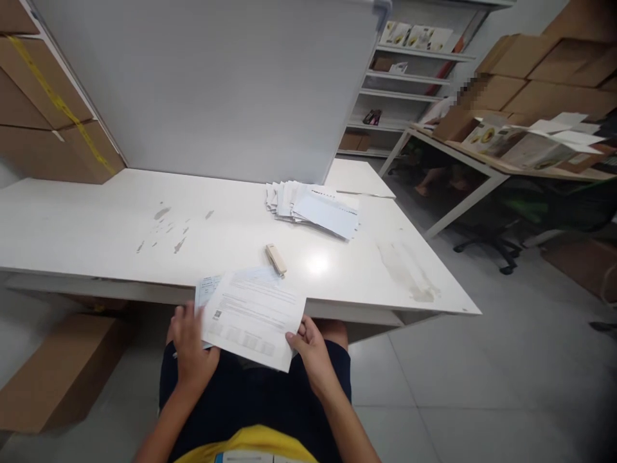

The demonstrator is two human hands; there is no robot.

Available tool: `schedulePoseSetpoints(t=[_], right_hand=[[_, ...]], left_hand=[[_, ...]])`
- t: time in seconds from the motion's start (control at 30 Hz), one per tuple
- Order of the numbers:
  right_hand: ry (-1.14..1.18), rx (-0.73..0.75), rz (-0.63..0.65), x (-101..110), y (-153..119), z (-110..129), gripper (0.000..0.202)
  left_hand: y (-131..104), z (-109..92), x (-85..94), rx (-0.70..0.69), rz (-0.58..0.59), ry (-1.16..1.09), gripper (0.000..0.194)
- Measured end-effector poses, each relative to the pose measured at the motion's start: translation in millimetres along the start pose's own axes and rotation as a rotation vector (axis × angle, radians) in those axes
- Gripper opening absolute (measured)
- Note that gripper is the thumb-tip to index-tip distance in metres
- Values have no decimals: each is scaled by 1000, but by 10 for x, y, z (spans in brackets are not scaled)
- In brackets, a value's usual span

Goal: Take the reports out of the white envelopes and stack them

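A printed white sheet (255, 318) is held over my lap at the table's front edge. My right hand (308, 347) pinches its lower right corner, thumb on top. At the sheet's left side is my left hand (190, 341), slightly blurred, its fingers at the edges of the sheet and of a bluish paper (206, 289) that shows from underneath. Just beyond the sheet a beige stapler (276, 260) lies on the white table (231, 218). Farther back lies a fanned pile of papers (322, 209).
A whiteboard (216, 83) stands along the table's back. Cardboard boxes (53, 103) are stacked at the left, and another box (62, 366) sits on the floor. Shelves, a second table (463, 151) with boxes, a wheeled chair and a partly hidden person are at the right.
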State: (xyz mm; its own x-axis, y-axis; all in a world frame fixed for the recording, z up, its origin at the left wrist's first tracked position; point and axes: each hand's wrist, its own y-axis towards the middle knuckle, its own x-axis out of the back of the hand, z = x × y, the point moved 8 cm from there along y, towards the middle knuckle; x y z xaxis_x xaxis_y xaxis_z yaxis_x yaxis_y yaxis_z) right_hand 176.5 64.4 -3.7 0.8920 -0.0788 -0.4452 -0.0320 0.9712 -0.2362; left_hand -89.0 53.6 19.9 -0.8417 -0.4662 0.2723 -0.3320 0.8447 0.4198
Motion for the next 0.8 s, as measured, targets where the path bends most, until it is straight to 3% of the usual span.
schedulePoseSetpoints(t=[0.07,0.13,0.2,0.33,0.4,0.5,0.57,0.7,0.8], right_hand=[[-11,-19,-37,71,-20,-95,47],[-36,-52,-54,159,-42,-187,47],[-62,-79,-69,256,-64,-247,47],[-73,-119,-78,364,-109,-277,47],[-67,-135,-77,344,-129,-280,46],[-61,-140,-67,228,-143,-310,45],[-48,-142,-51,115,-147,-365,43],[-31,-128,-63,-37,-170,-472,46],[-33,-97,-107,-62,-220,-478,52]], left_hand=[[-183,329,13,406,-180,-395,51],[-357,532,-199,735,-158,-853,40],[-404,593,-283,880,-134,-1162,33],[-321,716,-30,880,-282,-1220,42],[-303,727,56,864,-333,-1119,50],[-330,673,91,820,-373,-882,46],[-382,632,4,828,-329,-825,46],[-489,509,-238,808,-105,-891,52],[-574,375,-284,773,-40,-909,63]])
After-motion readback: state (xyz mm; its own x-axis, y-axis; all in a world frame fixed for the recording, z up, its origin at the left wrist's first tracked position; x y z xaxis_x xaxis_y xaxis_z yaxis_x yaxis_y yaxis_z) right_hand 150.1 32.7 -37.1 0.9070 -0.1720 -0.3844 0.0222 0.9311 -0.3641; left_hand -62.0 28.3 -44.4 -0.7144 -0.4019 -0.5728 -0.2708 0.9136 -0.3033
